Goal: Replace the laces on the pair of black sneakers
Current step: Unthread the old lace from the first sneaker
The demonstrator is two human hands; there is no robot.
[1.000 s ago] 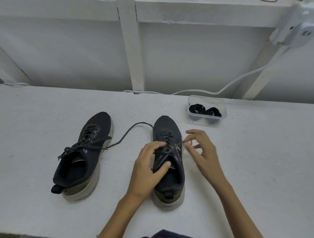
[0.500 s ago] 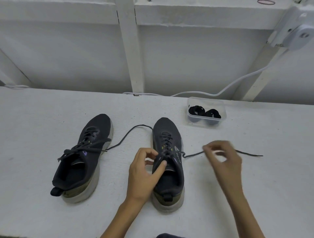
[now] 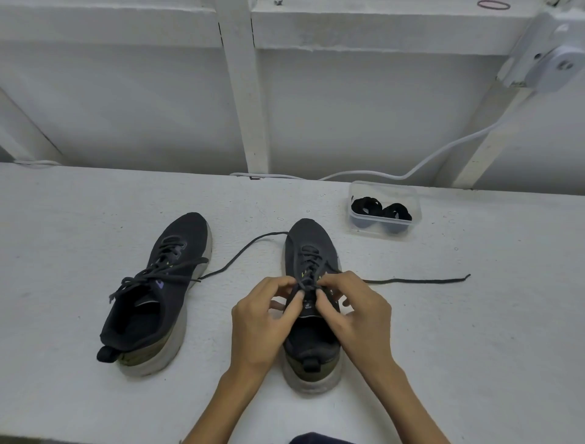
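Returning right hand point(image 3: 357, 312) beside left hand point(image 3: 259, 320), pinching sneaker point(image 3: 311, 236) lace point(image 3: 411, 280).

A white bench point(image 3: 79, 206) is stretching across the view, its rough top showing small specks and scuffs. Behind it a white wall point(image 3: 126, 104) is rising, with soft, even light falling over it. A white post point(image 3: 247, 95) is standing upright against the wall, meeting a beam point(image 3: 380, 28) that is running along the top. Slanted braces are leaning at left point(image 3: 28, 139) and right point(image 3: 493, 126). A white cable point(image 3: 443, 152) is trailing along the bench's back edge and curving up toward a white device point(image 3: 550, 60) at top right. A reddish band point(image 3: 493, 4) is lying on the beam.
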